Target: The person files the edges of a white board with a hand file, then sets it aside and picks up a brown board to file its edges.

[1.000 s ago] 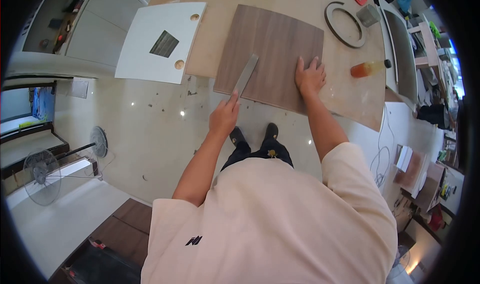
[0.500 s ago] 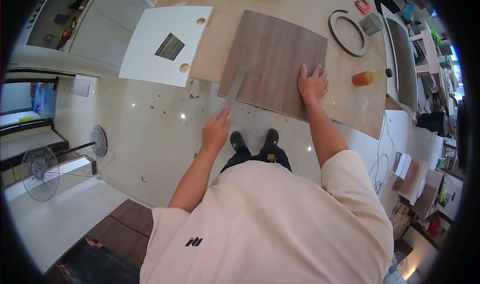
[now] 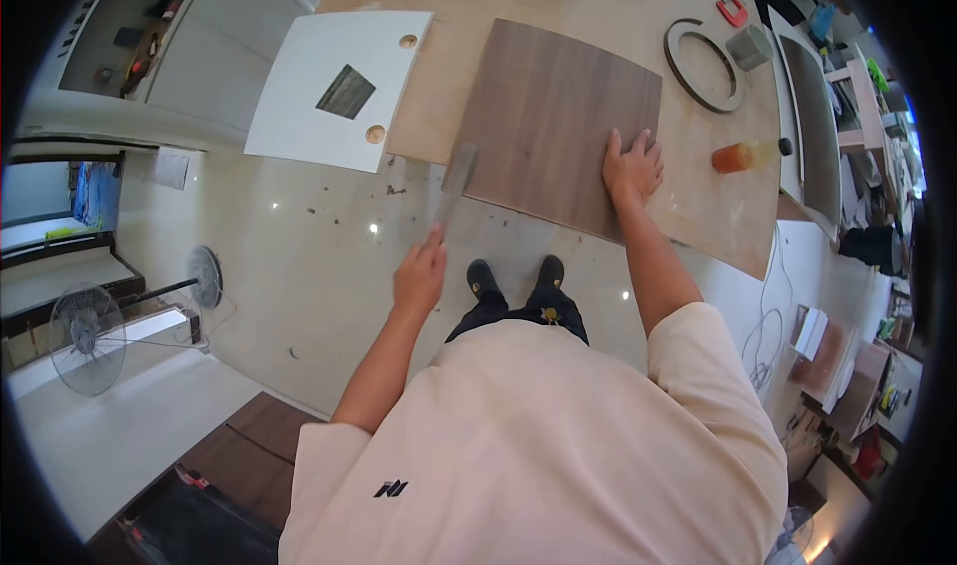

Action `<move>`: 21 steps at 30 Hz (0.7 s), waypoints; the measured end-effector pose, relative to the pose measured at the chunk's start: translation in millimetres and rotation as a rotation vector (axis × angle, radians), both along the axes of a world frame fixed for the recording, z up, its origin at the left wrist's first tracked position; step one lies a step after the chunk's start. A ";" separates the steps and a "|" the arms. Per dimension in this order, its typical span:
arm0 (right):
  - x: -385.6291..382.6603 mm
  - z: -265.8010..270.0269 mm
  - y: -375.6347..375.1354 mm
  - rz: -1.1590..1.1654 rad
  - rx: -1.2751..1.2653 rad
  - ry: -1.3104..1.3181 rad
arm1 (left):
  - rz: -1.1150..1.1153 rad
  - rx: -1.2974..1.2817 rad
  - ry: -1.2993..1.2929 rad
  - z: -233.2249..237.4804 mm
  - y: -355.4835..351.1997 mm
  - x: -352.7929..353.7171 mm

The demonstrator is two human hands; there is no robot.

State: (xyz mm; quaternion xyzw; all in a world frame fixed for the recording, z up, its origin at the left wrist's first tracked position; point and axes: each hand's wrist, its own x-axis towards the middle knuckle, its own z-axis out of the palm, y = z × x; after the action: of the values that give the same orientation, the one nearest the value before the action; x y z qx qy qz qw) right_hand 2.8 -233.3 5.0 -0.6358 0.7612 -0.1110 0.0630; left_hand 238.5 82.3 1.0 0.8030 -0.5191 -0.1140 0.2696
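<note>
A dark walnut-veneered panel [image 3: 558, 117] lies flat on a plywood worktable [image 3: 698, 206]. My right hand [image 3: 632, 169] presses palm-down on the panel near its front right edge. My left hand [image 3: 420, 277] is closed on the handle end of a flat grey metal file [image 3: 455, 181]. The file's tip rests at the panel's front left edge, and my left hand is out over the floor in front of the table.
A white board [image 3: 334, 87] with round holes and a dark square sample overhangs the table's left corner. A wooden ring [image 3: 703, 62], an orange glue bottle [image 3: 748, 154], a red clamp and tools lie at the right and back. Fans stand on the floor at the left.
My left hand has drawn the file back toward me, from lying across the panel's surface to just its front left edge. My right hand has stayed pressed on the panel.
</note>
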 end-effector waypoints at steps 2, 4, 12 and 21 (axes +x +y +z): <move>-6.8 -5.1 3.2 0.005 -0.006 0.016 | 0.051 0.192 0.057 6.6 27.3 1.3; -2.7 -6.4 -0.7 -0.002 -0.005 0.025 | 0.003 0.147 0.019 -3.3 0.5 -3.8; -1.2 1.1 -1.5 -0.001 0.018 0.015 | -0.008 0.064 0.018 8.6 -27.9 -3.0; -3.2 -0.2 -2.7 0.019 -0.016 0.016 | -0.050 0.090 -0.019 2.1 -64.9 -5.3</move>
State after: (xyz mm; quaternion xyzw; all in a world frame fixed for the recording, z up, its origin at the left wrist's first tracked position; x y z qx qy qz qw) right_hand -0.5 -236.0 4.8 -0.6444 0.7548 -0.1111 0.0528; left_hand 233.2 17.4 3.0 0.8022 -0.5358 -0.1363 0.2254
